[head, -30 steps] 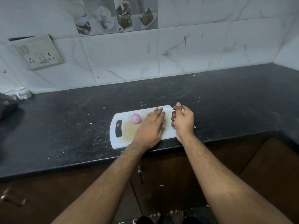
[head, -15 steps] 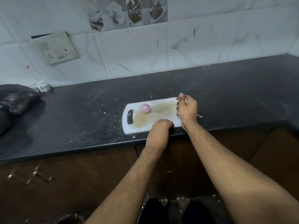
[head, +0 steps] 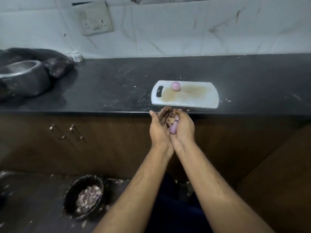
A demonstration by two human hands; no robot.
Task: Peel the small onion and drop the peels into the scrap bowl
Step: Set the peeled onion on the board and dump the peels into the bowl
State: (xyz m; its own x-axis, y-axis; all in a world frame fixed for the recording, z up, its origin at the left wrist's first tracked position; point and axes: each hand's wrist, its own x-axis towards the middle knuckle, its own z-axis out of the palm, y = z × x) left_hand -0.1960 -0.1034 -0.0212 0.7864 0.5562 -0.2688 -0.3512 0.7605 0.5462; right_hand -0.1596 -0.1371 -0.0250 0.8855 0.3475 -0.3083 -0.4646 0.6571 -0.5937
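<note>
**Peels gathered, bowl far below**

Now we stand at the dark table (head: 235, 78), where the white cutting board (head: 198, 100) lies near the front edge with a peeled pink onion (head: 175, 85) resting at its far side. Down on the floor to our left sits the scrap bowl (head: 72, 194), already holding a heap of peels. Our left hand (head: 159, 130) and right hand (head: 184, 127) are cupped together just off the table's edge, fingers (head: 164, 113) curled loosely around a clump of papery peels (head: 173, 122). We judge the drop to be the risk: the bowl is well apart from our hands, low and off to the side, so light skins let go from here would likely scatter onto the floor, where scraps already lie around the bowl.
</note>
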